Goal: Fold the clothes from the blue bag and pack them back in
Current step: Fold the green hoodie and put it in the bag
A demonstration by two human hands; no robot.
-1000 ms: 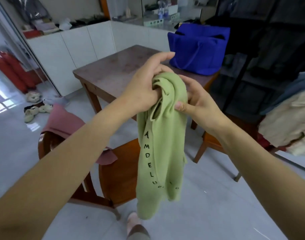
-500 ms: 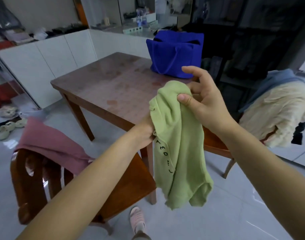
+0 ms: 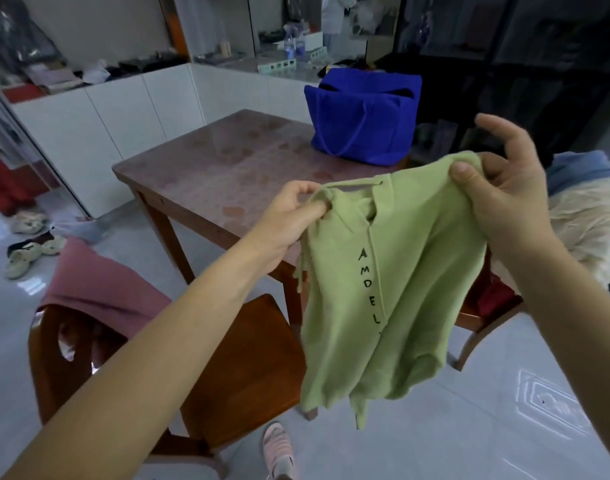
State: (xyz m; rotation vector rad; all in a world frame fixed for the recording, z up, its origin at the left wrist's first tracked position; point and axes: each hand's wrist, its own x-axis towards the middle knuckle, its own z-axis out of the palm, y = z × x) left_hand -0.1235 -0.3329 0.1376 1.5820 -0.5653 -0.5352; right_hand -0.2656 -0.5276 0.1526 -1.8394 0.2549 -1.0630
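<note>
Hanging in the air in front of a brown table (image 3: 220, 168), a light green top (image 3: 400, 289) (black letters A M D E L run down its front) is held up by its two upper corners. The left hand (image 3: 289, 209) pinches one corner between thumb and curled fingers (image 3: 314, 211). The right hand (image 3: 504, 195) pinches the other with thumb and forefinger, its remaining fingers spread loosely above. A blue bag (image 3: 362, 116) stands open on the table's far side, well apart from the top. A pink garment (image 3: 99, 289) is draped over a wooden chair (image 3: 248, 358) at lower left.
</note>
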